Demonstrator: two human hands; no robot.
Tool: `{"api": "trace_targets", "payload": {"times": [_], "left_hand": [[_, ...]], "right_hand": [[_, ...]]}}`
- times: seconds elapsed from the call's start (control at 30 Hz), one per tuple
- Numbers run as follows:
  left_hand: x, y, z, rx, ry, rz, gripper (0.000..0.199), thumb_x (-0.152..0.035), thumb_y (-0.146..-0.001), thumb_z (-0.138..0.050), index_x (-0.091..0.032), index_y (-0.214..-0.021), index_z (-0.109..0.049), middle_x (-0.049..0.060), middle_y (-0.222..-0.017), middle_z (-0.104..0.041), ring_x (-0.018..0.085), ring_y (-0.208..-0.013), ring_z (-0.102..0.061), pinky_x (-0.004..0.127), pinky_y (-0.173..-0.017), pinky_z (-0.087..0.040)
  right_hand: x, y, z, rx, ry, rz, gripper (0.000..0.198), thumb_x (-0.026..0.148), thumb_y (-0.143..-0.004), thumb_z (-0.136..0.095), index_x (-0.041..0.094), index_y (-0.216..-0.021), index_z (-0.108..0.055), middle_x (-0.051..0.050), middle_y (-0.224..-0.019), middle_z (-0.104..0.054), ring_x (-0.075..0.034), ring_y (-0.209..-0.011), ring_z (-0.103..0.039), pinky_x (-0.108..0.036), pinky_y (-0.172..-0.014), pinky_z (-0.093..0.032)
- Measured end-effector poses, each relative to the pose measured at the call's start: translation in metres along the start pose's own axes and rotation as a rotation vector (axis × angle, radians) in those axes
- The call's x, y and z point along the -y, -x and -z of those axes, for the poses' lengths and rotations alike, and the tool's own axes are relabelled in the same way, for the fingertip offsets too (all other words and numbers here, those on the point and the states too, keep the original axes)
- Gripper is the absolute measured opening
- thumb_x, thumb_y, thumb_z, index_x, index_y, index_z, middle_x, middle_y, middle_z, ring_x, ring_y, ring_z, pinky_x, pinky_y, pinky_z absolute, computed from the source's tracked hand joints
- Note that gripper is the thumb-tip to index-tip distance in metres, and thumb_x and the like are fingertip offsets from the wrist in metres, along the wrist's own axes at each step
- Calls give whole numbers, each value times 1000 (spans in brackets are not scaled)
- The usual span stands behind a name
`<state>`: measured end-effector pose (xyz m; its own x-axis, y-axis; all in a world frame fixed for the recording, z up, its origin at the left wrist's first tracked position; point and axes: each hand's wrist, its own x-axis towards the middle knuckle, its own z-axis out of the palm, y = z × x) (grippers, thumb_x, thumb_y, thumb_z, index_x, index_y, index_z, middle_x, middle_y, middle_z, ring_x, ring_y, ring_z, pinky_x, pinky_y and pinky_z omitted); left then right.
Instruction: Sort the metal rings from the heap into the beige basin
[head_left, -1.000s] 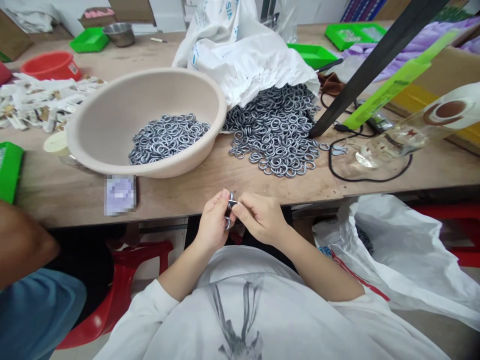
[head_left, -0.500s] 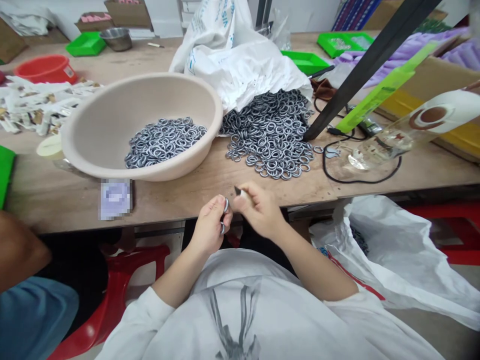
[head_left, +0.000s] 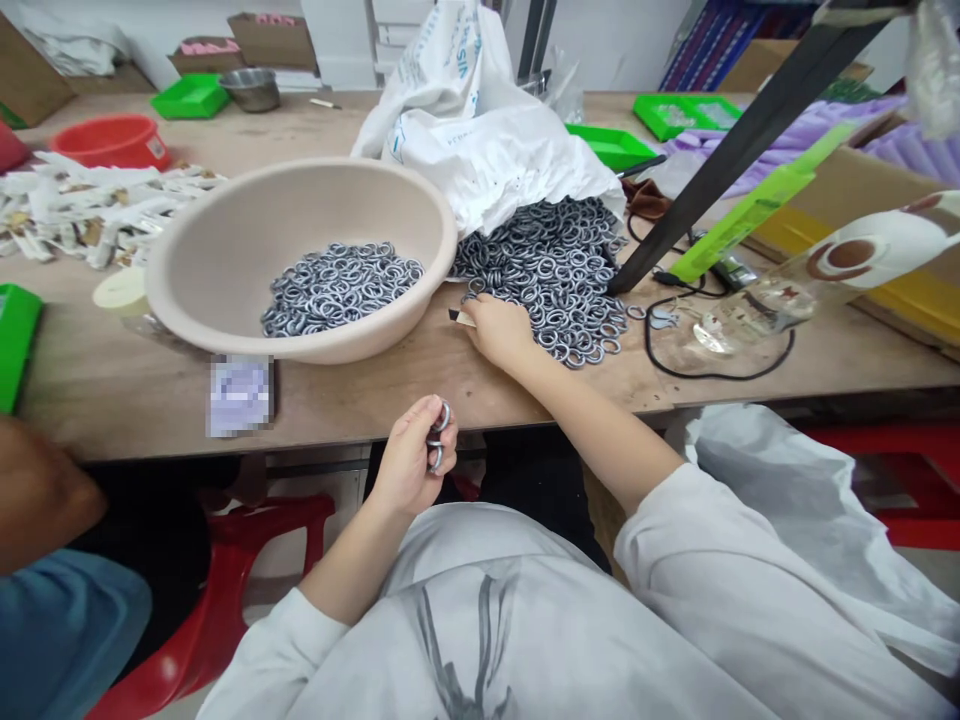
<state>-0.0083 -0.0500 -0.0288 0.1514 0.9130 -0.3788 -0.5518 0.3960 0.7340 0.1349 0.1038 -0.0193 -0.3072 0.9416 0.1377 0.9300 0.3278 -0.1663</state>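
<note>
Fingers [head_left: 448, 440] of our left hand [head_left: 411, 450] curl around at least two gray rings [head_left: 445, 416], held in front of our body near the table's edge, with little gap between thumb and fingertips. Beyond it, our right hand [head_left: 499, 328] reaches to the near left side of the ring pile [head_left: 570, 270], its fingers bent and gripping a small dark-tipped tool [head_left: 463, 318]. Those fingertips are partly hidden, so we can't say whether they also pinch a ring.

The pile spreads from the mouth of a white sack [head_left: 510, 150] across the wooden tabletop [head_left: 360, 405]; more rings lie inside the beige basin [head_left: 225, 230] to our left.

We judge the step in hand to be picking up a ring with the tool in the same grip. To do it well, we would take a single ring from the loose fringe of the pile, leave the tool seated against the palm side with its dark tip clear of the other fingers, and hold the left grip steady so that no ring slips out.

The tool's long axis runs roughly sideways, its dark tip pointing left and slightly away from us, toward the basin. The rings, being round, have no long axis; the upper one in our left hand stands on edge, tilted, with its hole partly turned to view.
</note>
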Motion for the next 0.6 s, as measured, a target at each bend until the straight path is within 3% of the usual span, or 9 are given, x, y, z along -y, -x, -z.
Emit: {"api": "trace_targets", "payload": {"times": [0.1,0.2,0.27,0.37,0.5,0.6], "left_hand": [[-5,-4,6,8,82,-4,28,-40,-73,-69,-19,-74,-51,-6,-56,-49,3,-38,-29,14,-34,-23],[-8,-10,6,32,132,-2,28,-42,-74,-65,-19,-71,-50,-3,-61,-53,5,-40,-35,16,-34,-25],[-6,-14,1,37,123,38,34,-47,-77,-66,-18,-70,-50,-3,-62,-53,4,-40,-35,15,-34,-23],[0,-19,-9,86,70,137,44,-59,-80,-67,-18,-76,-53,-4,-58,-51,2,-37,-30,13,-33,-19],[7,-16,-17,173,46,156,49,-63,-77,-72,-18,-84,-53,-7,-58,-49,1,-38,-28,11,-33,-20],[6,-11,-16,193,54,154,49,-61,-77,-73,-18,-81,-51,-7,-58,-47,1,-39,-26,10,-33,-21]], "right_hand": [[-4,6,6,-69,-149,-34,21,32,-94,-55,19,-98,-71,-11,-106,-69,-25,-92,-65,-33,-77,-44],[1,34,12,-79,-688,-3,28,38,-96,-53,17,-84,-67,-6,-86,-69,-20,-82,-62,-30,-74,-46],[9,59,13,-21,-1107,26,33,49,-94,-56,18,-83,-64,-3,-80,-67,-17,-77,-62,-28,-72,-48],[25,91,6,114,-1485,-41,39,59,-83,-67,20,-84,-60,1,-73,-63,-11,-58,-57,-25,-59,-48],[33,108,-8,145,-1649,-168,44,62,-77,-72,21,-88,-60,3,-74,-62,-8,-47,-53,-22,-46,-43],[30,109,-14,43,-1554,-130,40,60,-81,-69,21,-87,-64,2,-73,-61,-11,-57,-58,-24,-54,-47]]}}
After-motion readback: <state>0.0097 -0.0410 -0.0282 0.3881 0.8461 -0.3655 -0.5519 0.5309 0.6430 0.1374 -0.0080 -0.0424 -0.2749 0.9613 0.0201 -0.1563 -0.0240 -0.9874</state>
